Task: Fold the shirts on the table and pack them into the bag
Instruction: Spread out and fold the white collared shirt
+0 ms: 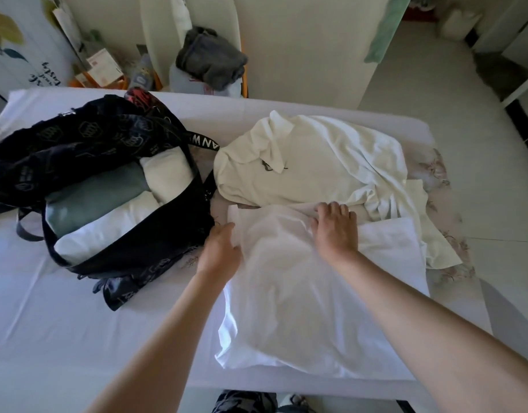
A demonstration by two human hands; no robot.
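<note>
Arms outstretched, left hand (pixel 219 248) edge-on, right hand (pixel 336 231) palm-down

White shirt (pixel 301 293) lay spread on table (pixel 63 338), front-centre. R hand (pixel 336 231) pressed flat on its far fold; L hand (pixel 219 250) met its left edge, fingertips hidden by cloth. Cream shirt (pixel 316 162) lay crumpled just behind. Black bag (pixel 122 144) sat open at left w/ folded shirts (pixel 98 198) inside.
</note>
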